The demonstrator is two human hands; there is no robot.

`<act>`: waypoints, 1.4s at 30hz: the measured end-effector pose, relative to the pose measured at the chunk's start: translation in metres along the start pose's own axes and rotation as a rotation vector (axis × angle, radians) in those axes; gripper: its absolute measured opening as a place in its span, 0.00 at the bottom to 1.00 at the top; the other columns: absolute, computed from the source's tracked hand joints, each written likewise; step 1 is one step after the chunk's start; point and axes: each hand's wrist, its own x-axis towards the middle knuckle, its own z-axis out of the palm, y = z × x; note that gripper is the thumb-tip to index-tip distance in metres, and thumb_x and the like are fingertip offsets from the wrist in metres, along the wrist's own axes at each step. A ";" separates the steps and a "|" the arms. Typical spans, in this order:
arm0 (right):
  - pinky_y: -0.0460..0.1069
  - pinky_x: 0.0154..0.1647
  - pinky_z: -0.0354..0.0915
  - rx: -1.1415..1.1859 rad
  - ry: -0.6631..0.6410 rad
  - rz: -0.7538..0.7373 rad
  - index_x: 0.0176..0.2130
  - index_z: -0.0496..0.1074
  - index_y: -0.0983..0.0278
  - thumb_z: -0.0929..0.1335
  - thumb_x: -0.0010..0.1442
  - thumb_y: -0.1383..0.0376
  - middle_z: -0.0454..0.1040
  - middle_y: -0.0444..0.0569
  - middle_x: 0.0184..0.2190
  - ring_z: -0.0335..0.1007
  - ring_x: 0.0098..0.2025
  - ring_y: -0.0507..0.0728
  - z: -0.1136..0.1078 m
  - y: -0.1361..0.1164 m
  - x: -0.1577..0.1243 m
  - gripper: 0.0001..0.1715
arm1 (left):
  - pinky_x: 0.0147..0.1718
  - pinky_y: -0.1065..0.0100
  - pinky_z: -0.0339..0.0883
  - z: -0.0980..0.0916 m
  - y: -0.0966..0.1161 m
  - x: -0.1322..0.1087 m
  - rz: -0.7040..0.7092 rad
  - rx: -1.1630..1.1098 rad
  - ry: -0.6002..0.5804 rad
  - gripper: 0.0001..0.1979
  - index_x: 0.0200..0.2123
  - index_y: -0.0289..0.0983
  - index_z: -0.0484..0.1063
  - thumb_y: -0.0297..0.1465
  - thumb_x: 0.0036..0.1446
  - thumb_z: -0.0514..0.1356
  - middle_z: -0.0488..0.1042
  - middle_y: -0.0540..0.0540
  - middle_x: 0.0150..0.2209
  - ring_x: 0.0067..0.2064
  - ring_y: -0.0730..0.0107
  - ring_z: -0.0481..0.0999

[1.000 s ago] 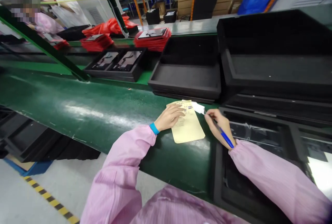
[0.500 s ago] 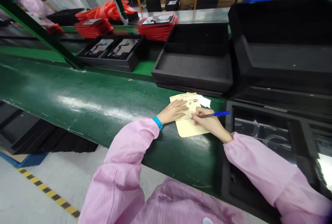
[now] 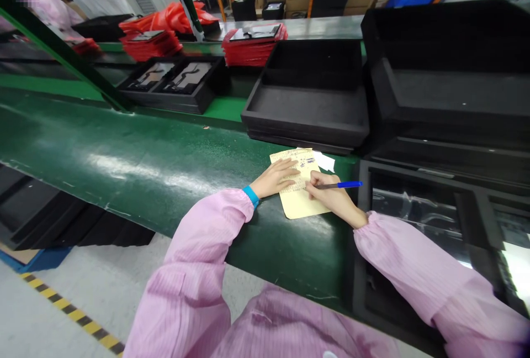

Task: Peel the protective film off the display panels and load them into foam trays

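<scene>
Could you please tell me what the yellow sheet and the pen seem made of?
Yellow sheet: matte paper or thin card, judging by its flat, written-on surface. Pen: probably smooth plastic, given its evenly coloured blue end, though metal can't be ruled out.

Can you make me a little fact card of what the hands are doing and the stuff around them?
Left hand: flat on the yellow paper
Left wrist: blue band
Right hand: holding a blue-ended pen, tip at the paper
Paper: has writing; too small to read
By its upper right edge: white slip
Under the paper: green bench
Beyond the paper: black tray
</scene>
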 end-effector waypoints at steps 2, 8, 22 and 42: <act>0.42 0.28 0.62 -0.052 0.003 -0.005 0.26 0.61 0.70 0.66 0.64 0.63 0.62 0.39 0.20 0.58 0.21 0.45 -0.002 -0.001 0.001 0.18 | 0.64 0.51 0.50 0.000 0.000 0.000 -0.012 0.003 -0.007 0.17 0.51 0.36 0.71 0.33 0.61 0.56 0.63 0.37 0.62 0.66 0.57 0.57; 0.56 0.53 0.62 -0.347 0.181 -0.028 0.43 0.69 0.71 0.61 0.67 0.68 0.70 0.52 0.40 0.66 0.46 0.56 -0.017 -0.011 0.001 0.09 | 0.65 0.49 0.42 -0.001 -0.006 -0.003 -0.066 0.022 0.005 0.19 0.55 0.37 0.68 0.34 0.62 0.54 0.57 0.37 0.65 0.68 0.57 0.51; 0.54 0.49 0.67 -0.524 0.274 0.723 0.45 0.69 0.70 0.66 0.65 0.62 0.68 0.51 0.41 0.67 0.45 0.54 -0.158 0.062 -0.113 0.14 | 0.65 0.44 0.42 -0.006 0.014 -0.008 -0.133 -0.058 0.288 0.20 0.47 0.38 0.73 0.42 0.61 0.50 0.68 0.40 0.59 0.65 0.49 0.58; 0.43 0.12 0.47 0.774 0.949 0.341 0.26 0.51 0.63 0.65 0.53 0.50 0.45 0.37 0.14 0.43 0.13 0.47 -0.137 -0.020 -0.199 0.23 | 0.60 0.51 0.57 0.069 0.284 -0.059 -0.189 -0.918 -0.271 0.33 0.58 0.39 0.64 0.42 0.49 0.65 0.70 0.39 0.57 0.59 0.54 0.68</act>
